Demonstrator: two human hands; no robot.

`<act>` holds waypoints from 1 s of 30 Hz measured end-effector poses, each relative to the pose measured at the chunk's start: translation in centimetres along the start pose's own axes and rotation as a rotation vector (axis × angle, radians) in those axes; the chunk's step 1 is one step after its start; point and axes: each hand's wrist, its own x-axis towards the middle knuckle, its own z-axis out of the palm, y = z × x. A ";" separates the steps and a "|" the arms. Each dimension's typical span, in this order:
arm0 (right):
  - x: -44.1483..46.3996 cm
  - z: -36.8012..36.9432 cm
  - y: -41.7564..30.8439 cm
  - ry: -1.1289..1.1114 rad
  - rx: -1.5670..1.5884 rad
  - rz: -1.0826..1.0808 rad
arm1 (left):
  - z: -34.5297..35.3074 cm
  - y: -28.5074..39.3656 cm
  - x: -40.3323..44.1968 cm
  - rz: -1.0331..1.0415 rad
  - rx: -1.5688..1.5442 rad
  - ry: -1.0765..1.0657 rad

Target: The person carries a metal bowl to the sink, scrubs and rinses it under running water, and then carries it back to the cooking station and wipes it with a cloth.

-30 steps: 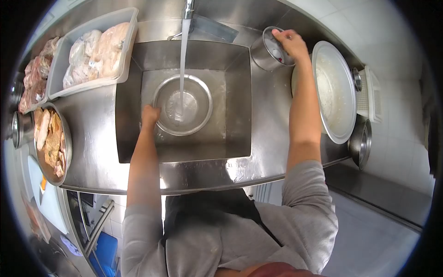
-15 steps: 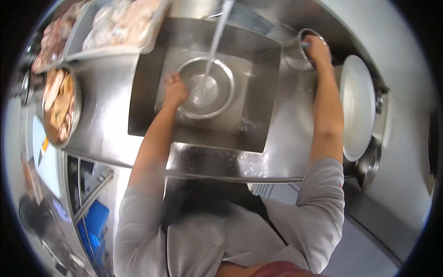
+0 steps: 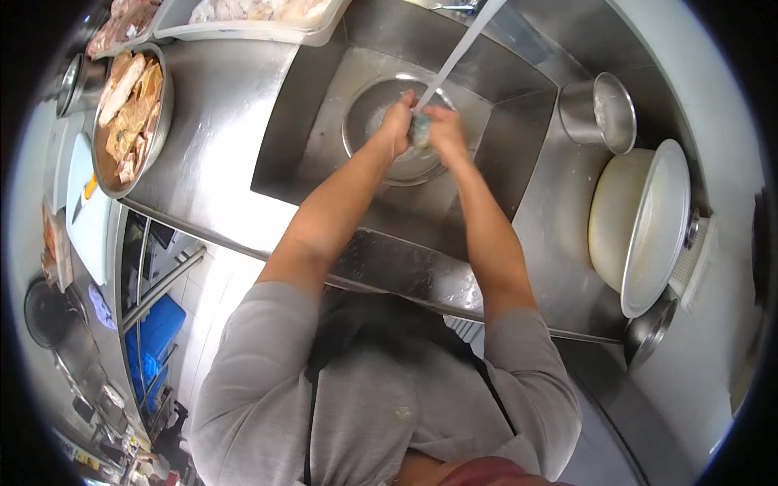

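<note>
Both hands are together under the stream of water (image 3: 463, 50), above a round metal bowl (image 3: 354, 150) in the sink. A small greenish, blurred thing, perhaps a scrubbing sponge (image 3: 421, 130), is between them. My left hand (image 3: 395, 128) has its fingers closed against one side of it. From the other side, my right hand (image 3: 446, 134) grips it with bent fingers. The bowl's middle is partly hidden behind my hands. A metal pot (image 3: 582, 112) lies tipped on the counter right of the sink, away from both hands.
The steel sink (image 3: 296, 121) has raised walls around the bowl. A dish of raw meat (image 3: 130, 121) and a white tub of meat (image 3: 251, 31) stand to the left. A large pale basin (image 3: 620, 219) leans at right. A knife (image 3: 87, 194) lies on a cutting board (image 3: 91, 231).
My right hand has left the metal pot and moved left over the bowl, now with the greenish thing. My left hand has come off the bowl's rim to meet it. The view has shifted.
</note>
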 end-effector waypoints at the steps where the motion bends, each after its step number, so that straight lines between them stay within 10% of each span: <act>1: -0.8 1.2 -4.2 0.056 -0.167 0.228 | -0.1 0.2 -0.3 0.022 -0.142 -0.007; 12: -2.2 5.7 -5.9 0.052 0.426 0.091 | -0.5 3.9 -1.1 -0.032 -0.304 -0.048; 16: 1.7 2.8 -2.4 0.006 0.989 0.356 | 2.4 1.2 -5.6 0.091 -0.076 -0.239; 23: -2.3 -7.6 -7.1 0.326 -0.103 -0.115 | 4.0 5.5 -4.9 -0.182 0.107 -0.271; 28: -3.6 -23.9 -11.2 0.823 -0.063 -0.441 | 4.2 9.2 -2.5 0.256 0.202 -0.183; 30: -2.9 -28.7 -12.1 0.911 -0.190 -0.144 | 5.6 11.4 -1.4 0.301 0.053 -0.183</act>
